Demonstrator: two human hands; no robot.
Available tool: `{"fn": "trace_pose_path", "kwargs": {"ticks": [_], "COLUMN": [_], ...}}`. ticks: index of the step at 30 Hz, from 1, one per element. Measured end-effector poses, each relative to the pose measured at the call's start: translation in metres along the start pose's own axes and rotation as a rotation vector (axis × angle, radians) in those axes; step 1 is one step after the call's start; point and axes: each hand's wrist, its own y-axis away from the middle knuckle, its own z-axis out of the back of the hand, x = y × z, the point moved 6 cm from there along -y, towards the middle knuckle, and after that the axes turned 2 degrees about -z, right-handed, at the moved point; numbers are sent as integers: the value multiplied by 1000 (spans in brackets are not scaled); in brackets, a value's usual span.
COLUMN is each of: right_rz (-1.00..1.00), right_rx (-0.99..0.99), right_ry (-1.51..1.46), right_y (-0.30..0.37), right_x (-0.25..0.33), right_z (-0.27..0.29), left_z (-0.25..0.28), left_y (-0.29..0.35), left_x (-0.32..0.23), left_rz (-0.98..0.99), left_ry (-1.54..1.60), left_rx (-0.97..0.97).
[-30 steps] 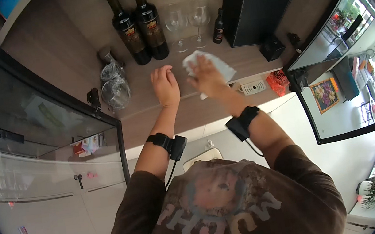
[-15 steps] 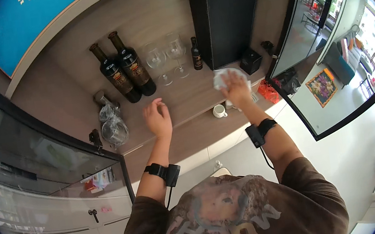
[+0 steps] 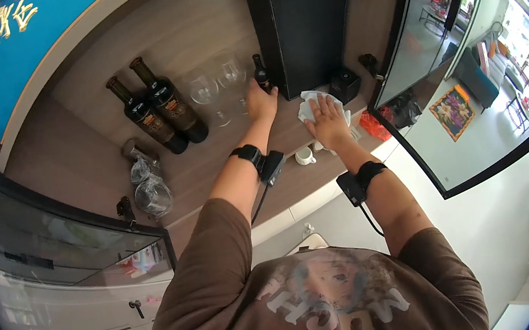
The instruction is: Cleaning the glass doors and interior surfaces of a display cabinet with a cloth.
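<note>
Left hand (image 3: 262,104): one small bottle (image 3: 260,72) — right hand (image 3: 328,123): one cloth (image 3: 305,111) — two glasses (image 3: 205,93).

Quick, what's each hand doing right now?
Left hand: closed around the small bottle.
Right hand: open, fingers laid over the white cloth.

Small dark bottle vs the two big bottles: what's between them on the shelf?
Two clear stemmed glasses stand between the small dark bottle, at the left hand, and the two big bottles, as the head view shows.
</note>
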Motion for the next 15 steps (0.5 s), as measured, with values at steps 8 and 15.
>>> {"fn": "trace_pose_path", "kwargs": {"ticks": [8,15], "right_rz": [-5,-68], "right_rx": [2,102], "right_ry": [33,176], "right_y": [-2,-3], "right_x": [-2,18], "right_z": [-3,-7], "left_z": [10,118], "left_y": [49,111], "left_x": [-7,7], "left_rz": [-152,246], "left_ry": [-76,1006], "left_rx": [4,61]}}
